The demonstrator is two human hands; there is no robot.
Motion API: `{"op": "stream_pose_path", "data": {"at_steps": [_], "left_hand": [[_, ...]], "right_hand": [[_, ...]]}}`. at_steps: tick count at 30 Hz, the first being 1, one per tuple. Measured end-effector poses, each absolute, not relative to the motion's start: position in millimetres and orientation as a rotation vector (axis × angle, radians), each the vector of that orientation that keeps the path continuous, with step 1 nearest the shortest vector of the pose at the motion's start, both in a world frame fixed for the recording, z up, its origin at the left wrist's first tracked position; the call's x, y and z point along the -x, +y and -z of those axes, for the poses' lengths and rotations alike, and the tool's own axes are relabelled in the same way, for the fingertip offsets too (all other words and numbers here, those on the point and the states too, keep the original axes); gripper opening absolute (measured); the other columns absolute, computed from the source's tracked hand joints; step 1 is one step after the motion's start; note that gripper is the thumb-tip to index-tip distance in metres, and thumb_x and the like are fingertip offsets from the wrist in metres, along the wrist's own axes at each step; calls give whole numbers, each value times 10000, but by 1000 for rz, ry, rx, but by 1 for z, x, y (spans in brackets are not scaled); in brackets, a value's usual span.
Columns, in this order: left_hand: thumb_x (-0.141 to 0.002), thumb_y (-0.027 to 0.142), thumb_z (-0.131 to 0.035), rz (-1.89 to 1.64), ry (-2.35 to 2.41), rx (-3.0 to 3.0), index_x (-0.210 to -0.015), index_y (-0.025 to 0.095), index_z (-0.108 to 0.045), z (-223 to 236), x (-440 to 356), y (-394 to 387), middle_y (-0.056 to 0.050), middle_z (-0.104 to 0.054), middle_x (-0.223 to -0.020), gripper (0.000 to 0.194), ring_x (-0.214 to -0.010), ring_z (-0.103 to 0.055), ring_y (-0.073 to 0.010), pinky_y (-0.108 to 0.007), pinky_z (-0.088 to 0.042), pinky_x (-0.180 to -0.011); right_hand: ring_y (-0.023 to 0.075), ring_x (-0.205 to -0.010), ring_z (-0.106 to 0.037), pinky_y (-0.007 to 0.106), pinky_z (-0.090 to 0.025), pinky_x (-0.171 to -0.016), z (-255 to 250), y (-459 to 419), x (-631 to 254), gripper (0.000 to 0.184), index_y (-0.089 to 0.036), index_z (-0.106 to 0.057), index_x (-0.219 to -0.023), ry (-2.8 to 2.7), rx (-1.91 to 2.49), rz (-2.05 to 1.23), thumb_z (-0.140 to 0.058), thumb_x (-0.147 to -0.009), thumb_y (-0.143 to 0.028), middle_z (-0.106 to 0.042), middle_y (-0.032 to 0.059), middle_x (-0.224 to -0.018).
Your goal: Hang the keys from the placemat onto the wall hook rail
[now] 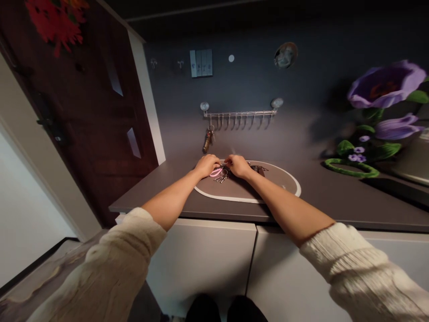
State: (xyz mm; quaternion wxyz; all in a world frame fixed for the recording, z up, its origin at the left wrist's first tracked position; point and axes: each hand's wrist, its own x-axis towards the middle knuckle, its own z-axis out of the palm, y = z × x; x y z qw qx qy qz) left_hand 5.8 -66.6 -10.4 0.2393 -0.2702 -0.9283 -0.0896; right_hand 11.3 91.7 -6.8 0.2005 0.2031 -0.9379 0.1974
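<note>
Both my hands are over an oval brown mat [234, 193] with a pale border. My left hand [207, 166] has its fingers closed at a pink strap [215, 172], whose loop shows under the fingertips. A bunch of keys on a ring [221, 177] lies beside it, between my hands. My right hand [237, 166] is bent in a pinch just behind the keys; what its fingertips hold is hidden. To the right of that hand, dark items [259, 169], perhaps more keys, rest on the mat.
A hook rail [240, 114] is fixed to the wall above, with a keyring and fob [208, 139] on its left end. Purple artificial flowers [385, 87] and a green ring [351, 168] stand at the right. White cabinet doors [208, 259] lie below the dark counter [154, 188].
</note>
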Motion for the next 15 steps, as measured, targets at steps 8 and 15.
{"op": "stream_pose_path", "data": {"at_steps": [8, 15], "left_hand": [[-782, 230, -507, 345, -2534, 689, -836, 215, -673, 6, -8, -71, -44, -670, -869, 175, -818, -576, -165, -249, -409, -734], [-817, 215, -440, 396, -2460, 678, -871, 200, -653, 1, -12, -72, -54, -644, -912, 220, -856, -561, -161, -254, -409, -774]], "right_hand": [[179, -810, -597, 237, -394, -725, 4, 89, -15, 238, -156, -652, -924, -2651, -564, -495, -516, -739, -94, -672, 90, -861], [182, -806, -592, 240, -394, -726, 4, 88, -11, 189, -166, -660, -878, -2636, -601, -526, -551, -730, -124, -671, 85, -859]]}}
